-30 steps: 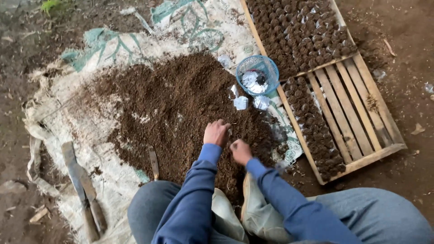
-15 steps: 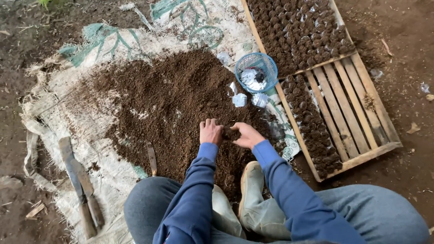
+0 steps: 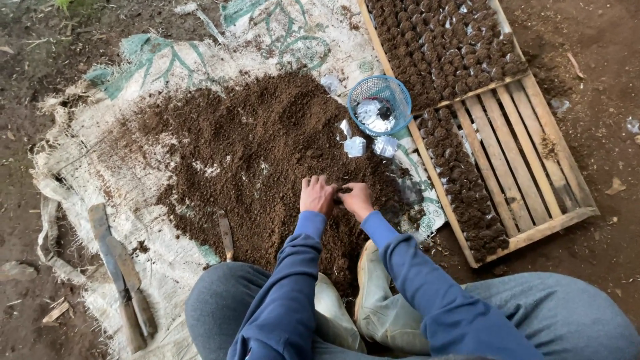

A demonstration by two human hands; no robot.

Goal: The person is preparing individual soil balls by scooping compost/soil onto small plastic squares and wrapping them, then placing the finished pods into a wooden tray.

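A wide heap of dark brown soil [image 3: 260, 143] lies on a spread woven sack [image 3: 100, 180]. My left hand [image 3: 316, 195] and my right hand [image 3: 357, 198] rest side by side on the near edge of the heap, fingers curled down into the soil and nearly touching each other. Something small sits between the two hands, but the fingers hide what it is. Both arms wear blue sleeves. Two small clear plastic bags [image 3: 369, 146] lie on the soil just beyond my hands.
A blue mesh basket [image 3: 379, 104] holding clear bags stands at the heap's far right. A wooden slatted tray [image 3: 527, 157] on the right carries several rows of small soil-filled bags. A long knife [image 3: 119, 277] lies at the left, a wooden stick [image 3: 226, 234] near my knee.
My right hand has moved left and closer to my left hand; both have settled lower on the soil. The view has shifted slightly.
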